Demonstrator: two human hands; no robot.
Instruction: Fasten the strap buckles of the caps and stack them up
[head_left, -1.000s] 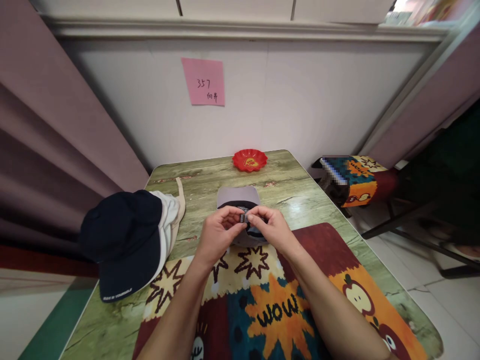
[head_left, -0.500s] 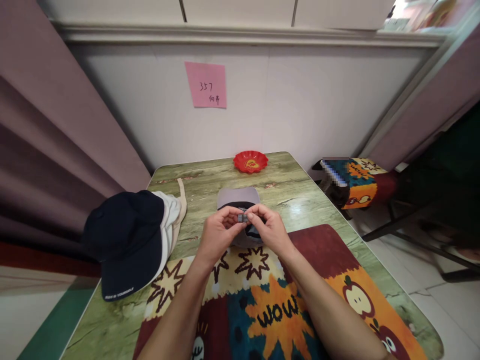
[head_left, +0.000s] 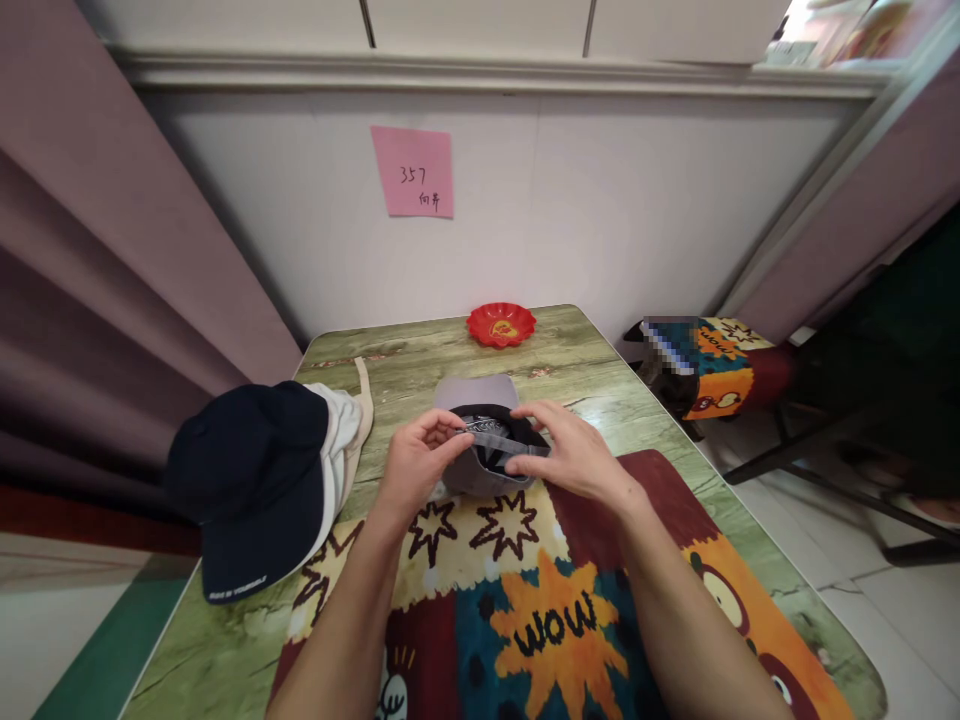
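A grey baseball cap (head_left: pixel 480 481) lies upside down with its brim (head_left: pixel 476 391) toward the wall, its dark inside facing up. Across its back opening runs a grey adjustment strap (head_left: pixel 491 441). My left hand (head_left: pixel 424 450) pinches the strap near its left end between thumb and fingers. At the cap's right side, my right hand (head_left: pixel 574 452) has its thumb and fingers spread apart around the strap's right end. Whether its fingers touch the strap or the sweatband is hard to see.
Left of my arms, a navy cap (head_left: pixel 251 480) rests on several pale caps (head_left: pixel 341 425). A red scalloped dish (head_left: pixel 501 326) stands at the table's far edge. Under my forearms lies a patterned mat (head_left: pixel 559 620). Beyond the table's right edge is a stool with a patterned cover (head_left: pixel 724 365).
My hands have moved apart from the pinch over the strap's middle. The left still holds the strap; the right has shifted right and its fingers have spread, so the cap's inside shows more.
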